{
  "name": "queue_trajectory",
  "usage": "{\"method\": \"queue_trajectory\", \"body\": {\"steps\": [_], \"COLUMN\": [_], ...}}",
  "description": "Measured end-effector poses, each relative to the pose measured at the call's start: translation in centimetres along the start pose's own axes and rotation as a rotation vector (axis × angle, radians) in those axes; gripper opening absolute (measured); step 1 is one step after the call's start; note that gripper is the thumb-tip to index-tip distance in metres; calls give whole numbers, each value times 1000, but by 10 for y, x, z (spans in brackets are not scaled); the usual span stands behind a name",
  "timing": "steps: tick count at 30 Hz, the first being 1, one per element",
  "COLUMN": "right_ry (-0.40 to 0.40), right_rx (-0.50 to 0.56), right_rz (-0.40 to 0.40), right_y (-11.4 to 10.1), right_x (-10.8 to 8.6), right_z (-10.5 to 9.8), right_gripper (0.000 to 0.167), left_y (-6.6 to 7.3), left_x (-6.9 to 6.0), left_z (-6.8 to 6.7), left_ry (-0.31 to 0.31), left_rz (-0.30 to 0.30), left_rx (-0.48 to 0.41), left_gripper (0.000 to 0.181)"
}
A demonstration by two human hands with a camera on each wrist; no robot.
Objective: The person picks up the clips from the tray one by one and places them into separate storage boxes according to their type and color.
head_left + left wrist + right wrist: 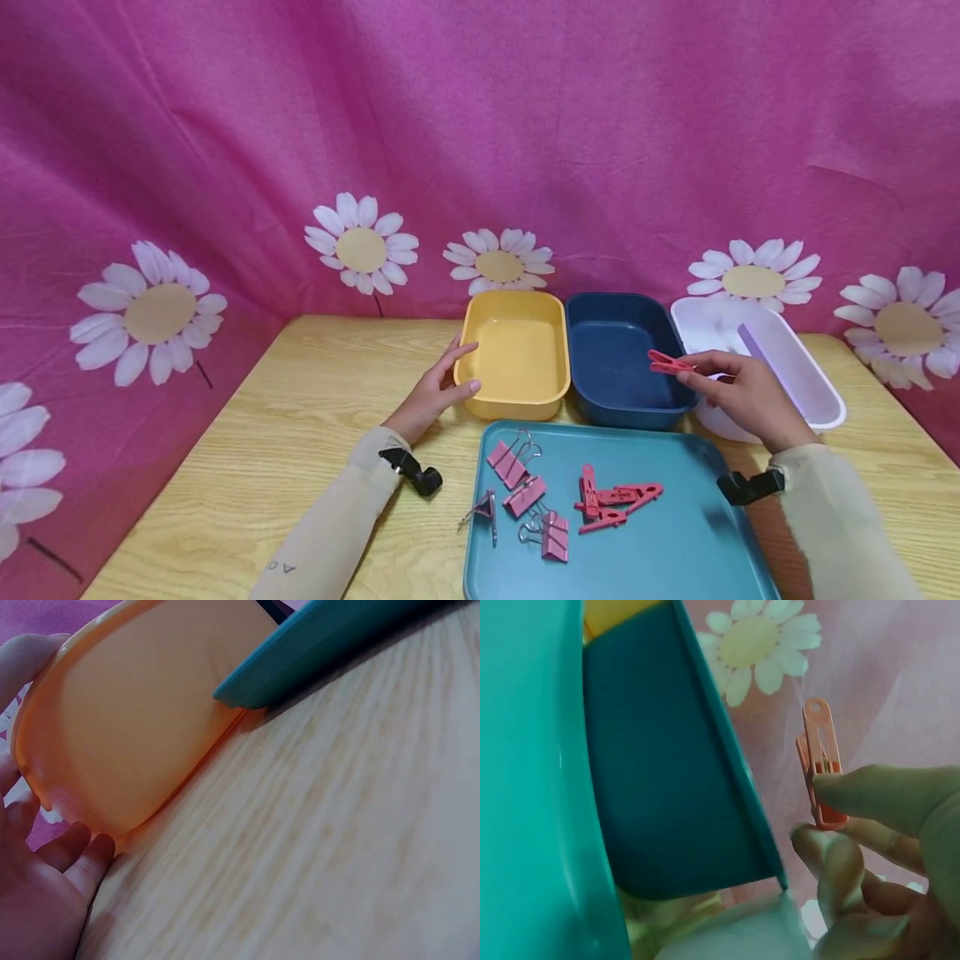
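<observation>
My right hand (750,396) pinches a red clothespin (667,362) between thumb and fingers, above the right side of the navy blue bin (618,354). In the right wrist view the clothespin (821,761) points upward from the fingertips. At the left side of the yellow bin (517,408), my left hand (431,396) rests with its thumb and a finger extended over the rim. Its lower fingers (75,855) lie near the bin's base. More red clothespins (618,497) lie together on the teal tray (675,558).
Several pink binder clips (525,496) lie on the tray's left part, one at its edge. A white bin (817,392) stands right of the navy bin, partly behind my right hand. The wooden table (300,400) ends at a pink flowered cloth (600,167).
</observation>
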State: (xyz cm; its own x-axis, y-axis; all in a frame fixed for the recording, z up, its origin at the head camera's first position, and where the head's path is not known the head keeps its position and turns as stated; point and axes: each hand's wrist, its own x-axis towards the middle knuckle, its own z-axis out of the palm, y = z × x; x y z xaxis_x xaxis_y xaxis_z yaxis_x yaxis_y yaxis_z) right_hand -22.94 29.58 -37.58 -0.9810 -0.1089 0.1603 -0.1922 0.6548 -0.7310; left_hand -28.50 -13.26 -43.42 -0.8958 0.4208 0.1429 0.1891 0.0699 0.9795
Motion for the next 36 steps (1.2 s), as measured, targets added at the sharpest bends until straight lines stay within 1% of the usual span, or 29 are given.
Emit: {"method": "queue_trajectory", "body": {"steps": [4, 9, 12, 15, 19, 22, 27, 32, 36], "right_ry": [15, 45, 45, 34, 38, 42, 43, 57, 68], "right_rx": [-7, -17, -12, 6, 17, 20, 19, -7, -13], "right_rz": [26, 68, 79, 78, 69, 72, 57, 49, 40], "right_y": [4, 9, 12, 13, 14, 14, 13, 13, 15], "right_x": [0, -2, -4, -5, -5, -5, -3, -3, -1], "right_z": [3, 7, 10, 12, 15, 16, 16, 10, 5], "right_gripper": [44, 48, 49, 49, 49, 49, 48, 46, 45], "left_y": [-17, -18, -14, -3, 11, 13, 10, 11, 15], "left_x": [3, 0, -4, -8, -13, -15, -17, -11, -7], "left_z": [-3, -5, -5, -5, -4, -3, -3, 0, 2], "left_ry": [9, 7, -9, -22, -20, -23, -10, -28, -24], "left_rz": [12, 0, -20, -28, -32, -38, -50, -16, -15], "left_rx": [7, 14, 17, 10, 10, 4, 17, 27, 27], "left_gripper": [59, 60, 61, 63, 64, 64, 64, 63, 63]}}
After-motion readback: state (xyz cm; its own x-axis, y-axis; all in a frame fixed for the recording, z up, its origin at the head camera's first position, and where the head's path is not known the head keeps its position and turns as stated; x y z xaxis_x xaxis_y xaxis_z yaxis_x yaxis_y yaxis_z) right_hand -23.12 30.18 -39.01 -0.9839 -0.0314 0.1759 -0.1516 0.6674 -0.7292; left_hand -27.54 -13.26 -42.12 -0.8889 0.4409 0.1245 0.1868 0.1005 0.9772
